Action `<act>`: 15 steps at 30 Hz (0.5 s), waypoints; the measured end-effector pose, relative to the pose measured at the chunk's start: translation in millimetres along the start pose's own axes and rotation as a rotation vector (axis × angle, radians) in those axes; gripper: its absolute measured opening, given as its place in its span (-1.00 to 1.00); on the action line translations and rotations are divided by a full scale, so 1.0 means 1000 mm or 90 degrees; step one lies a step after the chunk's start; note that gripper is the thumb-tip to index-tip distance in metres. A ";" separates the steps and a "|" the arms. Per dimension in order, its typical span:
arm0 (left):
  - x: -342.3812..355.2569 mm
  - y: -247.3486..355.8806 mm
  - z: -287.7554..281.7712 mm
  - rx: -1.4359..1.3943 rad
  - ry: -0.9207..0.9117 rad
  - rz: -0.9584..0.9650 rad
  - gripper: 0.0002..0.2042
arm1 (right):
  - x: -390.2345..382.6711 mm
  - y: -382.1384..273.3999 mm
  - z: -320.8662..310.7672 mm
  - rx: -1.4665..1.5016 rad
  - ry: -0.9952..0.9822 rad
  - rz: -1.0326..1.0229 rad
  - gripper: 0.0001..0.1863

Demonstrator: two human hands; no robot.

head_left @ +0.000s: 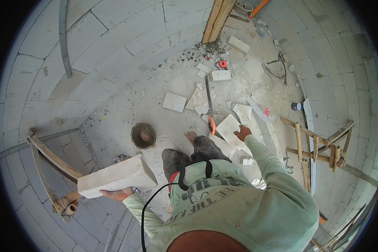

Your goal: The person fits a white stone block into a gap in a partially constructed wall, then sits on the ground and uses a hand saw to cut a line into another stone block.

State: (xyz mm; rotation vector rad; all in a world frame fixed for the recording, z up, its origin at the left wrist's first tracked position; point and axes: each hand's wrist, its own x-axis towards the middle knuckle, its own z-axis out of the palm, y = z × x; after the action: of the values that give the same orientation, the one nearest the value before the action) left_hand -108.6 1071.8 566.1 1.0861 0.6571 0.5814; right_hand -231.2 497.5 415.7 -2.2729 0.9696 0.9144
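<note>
My left hand (117,194) is under a long, thick white building block (113,176) at the lower left, holding it off the floor and slightly tilted. Fingers bent, my right hand (242,133) grips the right edge of a smaller white block (229,130) on the floor by my feet. Just left of that block is a hand saw (210,101) with an orange handle, its blade pointing away from me. A dark bucket (143,135) stands between the two hands, with contents I cannot make out.
Cut block pieces (174,102) and rubble litter the floor ahead, near a red tape measure (222,64). Wooden trestles stand at the left (50,168) and right (323,145). Block walls (126,29) enclose the space. A timber post (217,21) rises at the back.
</note>
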 end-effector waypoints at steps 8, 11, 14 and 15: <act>0.069 -0.062 0.077 0.126 -0.162 0.065 -0.29 | -0.035 0.009 0.055 0.134 0.055 0.069 -0.33; 0.063 -0.057 0.149 -0.026 -0.194 -0.241 -0.30 | -0.068 -0.011 0.071 0.290 0.088 0.139 -0.29; 0.058 -0.061 0.196 -0.015 -0.315 -0.373 -0.29 | -0.089 -0.024 0.124 0.355 0.135 0.223 -0.29; 0.060 -0.070 0.211 0.007 -0.350 -0.397 -0.29 | -0.110 -0.033 0.129 0.394 0.138 0.261 -0.30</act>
State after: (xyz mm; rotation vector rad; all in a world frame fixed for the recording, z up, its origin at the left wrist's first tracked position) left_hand 93.5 962.0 556.7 0.9264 0.4729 -0.2572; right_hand -312.8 649.3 419.6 -1.6904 1.5963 0.4233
